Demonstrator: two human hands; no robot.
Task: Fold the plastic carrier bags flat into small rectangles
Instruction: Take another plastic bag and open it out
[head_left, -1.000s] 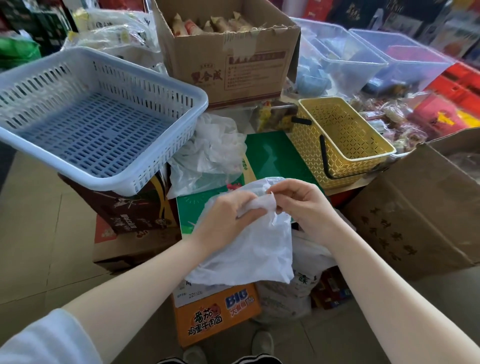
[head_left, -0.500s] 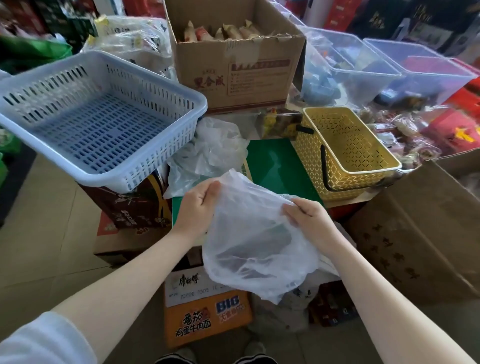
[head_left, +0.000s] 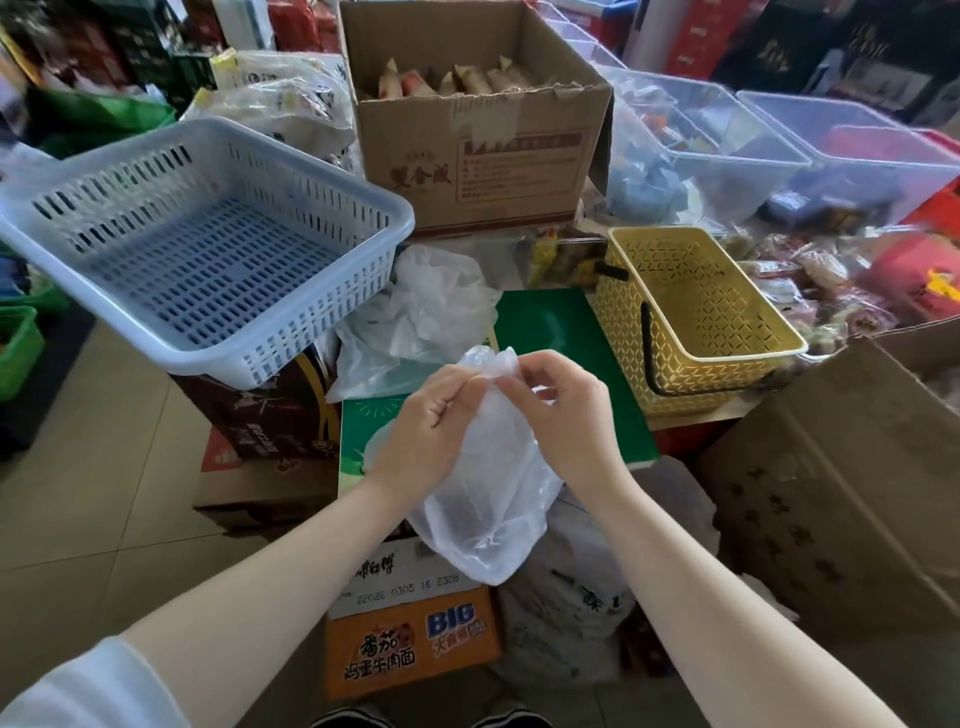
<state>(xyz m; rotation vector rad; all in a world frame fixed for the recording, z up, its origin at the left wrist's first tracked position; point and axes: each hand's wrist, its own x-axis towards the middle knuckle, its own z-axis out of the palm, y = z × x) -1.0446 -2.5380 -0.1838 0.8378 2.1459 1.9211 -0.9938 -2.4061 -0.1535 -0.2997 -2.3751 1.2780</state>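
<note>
A thin translucent white carrier bag (head_left: 483, 499) hangs in the air above the green box top (head_left: 550, 332). My left hand (head_left: 426, 431) and my right hand (head_left: 561, 410) pinch its gathered top edge together, fingertips almost touching. The bag's body sags below my wrists, loose and crumpled. A pile of more clear carrier bags (head_left: 421, 317) lies crumpled behind my hands, between the two baskets.
A pale blue slotted basket (head_left: 322, 171) sits on boxes at the left, a yellow basket (head_left: 706, 358) with a black handle at the right. An open cardboard box (head_left: 483, 156) stands behind. A brown carton (head_left: 841, 499) is at the right, a noodle box (head_left: 415, 644) below.
Half a second ago my hands held the bag spread wide open. They have come together, and the bag's top is now bunched between my fingertips.
</note>
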